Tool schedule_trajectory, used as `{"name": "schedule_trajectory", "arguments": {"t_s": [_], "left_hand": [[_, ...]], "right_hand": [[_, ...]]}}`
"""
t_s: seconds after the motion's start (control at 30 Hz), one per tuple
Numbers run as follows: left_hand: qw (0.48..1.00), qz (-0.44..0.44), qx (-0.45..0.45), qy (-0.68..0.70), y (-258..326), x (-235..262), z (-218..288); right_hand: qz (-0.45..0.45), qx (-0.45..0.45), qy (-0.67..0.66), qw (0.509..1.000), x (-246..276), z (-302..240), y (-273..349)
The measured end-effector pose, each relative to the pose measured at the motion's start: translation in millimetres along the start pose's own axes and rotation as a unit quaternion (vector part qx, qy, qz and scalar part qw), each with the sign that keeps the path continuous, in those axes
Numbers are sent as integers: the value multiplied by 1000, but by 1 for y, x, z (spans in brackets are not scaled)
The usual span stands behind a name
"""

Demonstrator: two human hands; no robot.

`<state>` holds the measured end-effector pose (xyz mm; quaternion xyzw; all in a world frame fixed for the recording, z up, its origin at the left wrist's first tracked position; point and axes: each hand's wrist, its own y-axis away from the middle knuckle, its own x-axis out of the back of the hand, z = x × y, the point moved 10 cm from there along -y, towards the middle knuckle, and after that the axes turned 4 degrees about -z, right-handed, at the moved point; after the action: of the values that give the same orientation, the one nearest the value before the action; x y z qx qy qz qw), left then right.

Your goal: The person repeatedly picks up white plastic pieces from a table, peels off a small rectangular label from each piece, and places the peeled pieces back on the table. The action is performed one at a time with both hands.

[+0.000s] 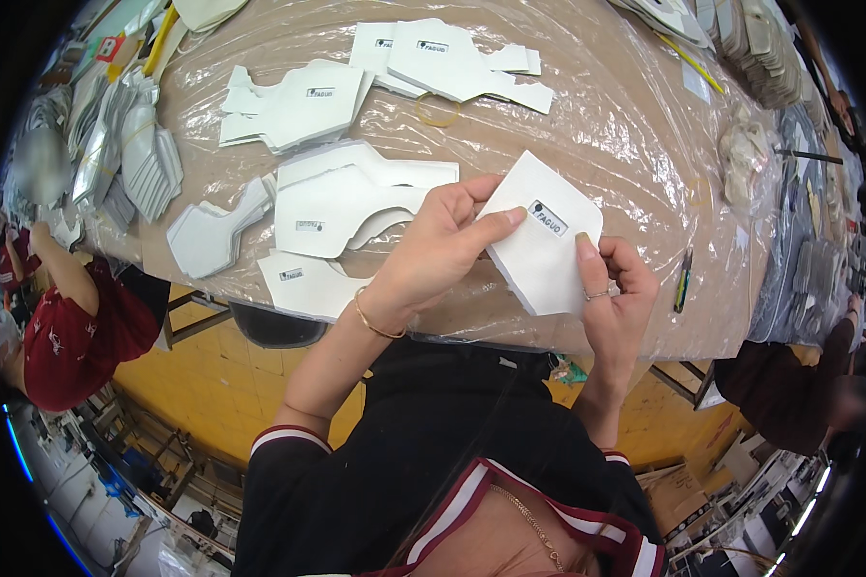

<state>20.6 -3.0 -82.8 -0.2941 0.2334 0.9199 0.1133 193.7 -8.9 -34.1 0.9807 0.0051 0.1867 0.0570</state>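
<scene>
White panel (534, 264), head view: held above the bench (606, 125), maybe several layers. Left hand (445, 238) clamped on its left edge, right hand (618, 288) pinching its right edge. Dark mark (548, 219) already on its face; similar marked stacks (293, 113) lie beyond and left. Marking looks done on several top faces; what's left, can't tell.

Boxed print (548, 218) on white pieces (539, 258), lettered red tag (109, 48)

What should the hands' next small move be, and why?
Probably lower the held white piece onto the plastic-covered table: the left hand and right hand both grip it, its printed mark faces up, and similar marked white pieces already lie there.
</scene>
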Motion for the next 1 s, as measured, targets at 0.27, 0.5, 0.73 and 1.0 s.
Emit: {"name": "schedule_trajectory", "arguments": {"t_s": [0.27,0.5,0.73,1.0], "left_hand": [[979,45,-42,-192,-1,21,-20],[962,212,-141,-102,64,81,8],[826,414,-346,-164,190,135,101],[842,379,-300,-241,185,132,106]], "right_hand": [[-94,-91,59,990,-11,37,-5],[-252,2,143,957,-62,6,-3],[-299,174,141,928,-152,-63,-15],[-179,279,347,877,-161,-49,-33]]}}
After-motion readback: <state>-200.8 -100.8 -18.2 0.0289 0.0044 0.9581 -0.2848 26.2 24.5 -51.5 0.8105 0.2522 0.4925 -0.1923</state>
